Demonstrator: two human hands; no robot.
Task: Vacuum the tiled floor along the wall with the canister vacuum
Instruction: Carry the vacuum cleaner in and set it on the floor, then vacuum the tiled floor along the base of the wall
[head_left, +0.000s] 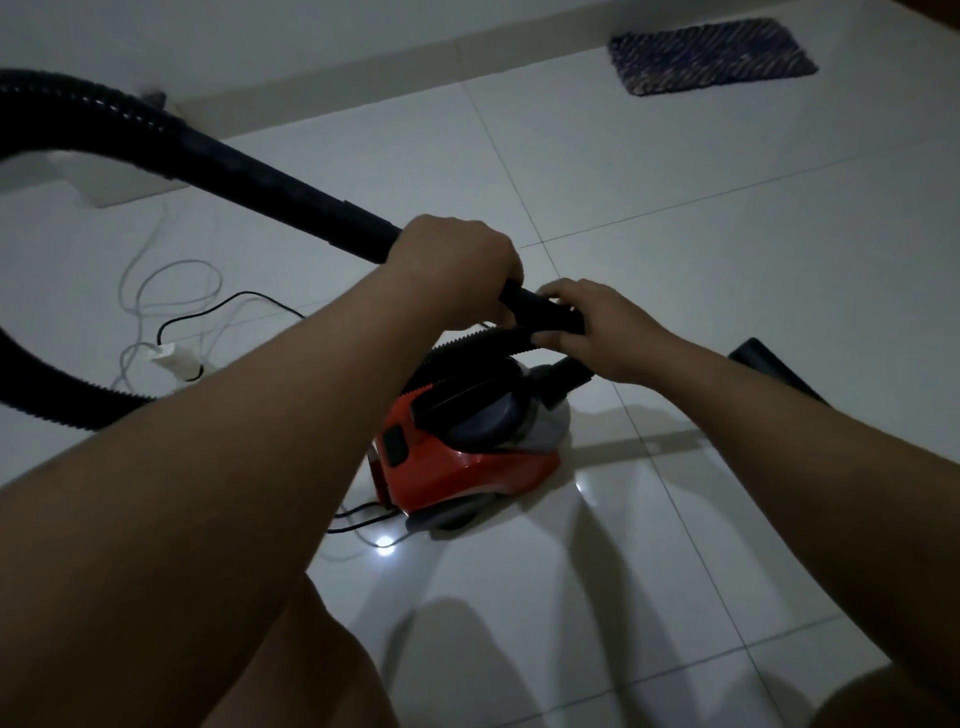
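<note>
We are not yet sweeping; by our reading this is setup, fitting or adjusting the end of the hose wand (291, 200) before any floor work starts. Our left hand (457, 260) wraps the rigid black tube near its tip, fingers curled tight around it. Our right hand (592, 327) meets it from the other side, fingers (550, 340) pinching the short black end piece (545, 309); whether that piece is going on or coming off, we cannot tell.

Both forearms reach forward and down and converge just above the canister vacuum (467, 441), red and grey, which sits on the tiled floor (727, 260) directly below our hands. The ribbed hose loops wide to the left and returns to the canister's front. A black nozzle-like part (774, 371) lies on the floor just right of our right wrist; probably the floor head, though dim light leaves that unsure.

Cords (171, 312) and a white plug block lie loose to the left. A dark mat (711, 54) sits by the wall (311, 41).

Next move likely calls for seating the attachment firmly, then carrying the wand toward the wall, minding the cords.
</note>
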